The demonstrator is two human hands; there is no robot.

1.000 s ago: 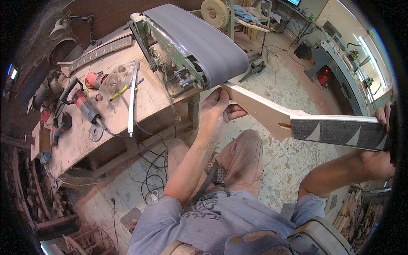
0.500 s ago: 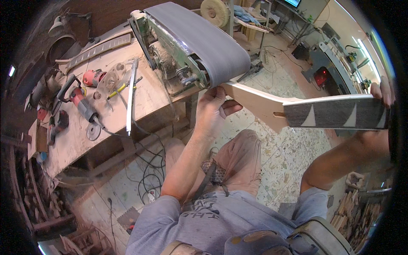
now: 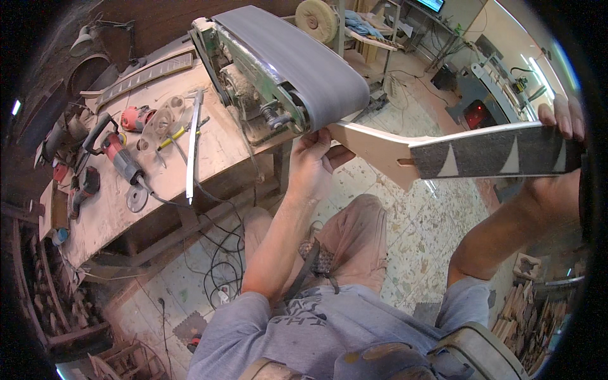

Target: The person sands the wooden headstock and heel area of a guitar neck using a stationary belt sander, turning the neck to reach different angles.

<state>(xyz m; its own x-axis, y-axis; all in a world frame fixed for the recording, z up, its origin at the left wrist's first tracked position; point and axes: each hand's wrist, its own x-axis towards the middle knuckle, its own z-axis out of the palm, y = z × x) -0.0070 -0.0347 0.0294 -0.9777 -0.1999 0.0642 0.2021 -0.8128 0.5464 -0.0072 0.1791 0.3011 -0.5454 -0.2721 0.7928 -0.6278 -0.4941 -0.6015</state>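
A guitar neck (image 3: 484,154) spans from the belt sander to the right edge; its dark fretboard has pale fin-shaped inlays. The bare wooden headstock (image 3: 373,152) reaches under the front roller of the belt sander (image 3: 329,82), whose grey belt looks smeared as if running. My left hand (image 3: 315,161) pinches the headstock's tip just below the roller. At the far end of the neck, my right hand (image 3: 561,120) is wrapped over the upper edge, its palm hidden behind the neck. Whether the wood touches the belt is hard to see.
On the dusty workbench (image 3: 171,202) to the left lie a red power tool (image 3: 117,155), a metal caliper (image 3: 195,142), a clear template (image 3: 161,123) and another inlaid neck (image 3: 149,73). A buffing wheel (image 3: 316,20) stands behind the sander. Black cables (image 3: 225,266) loop on the floor.
The neck's right end has risen slightly and swung a little left, my right hand with it. My left hand keeps its pinch beneath the roller. The whole view has shifted slightly.
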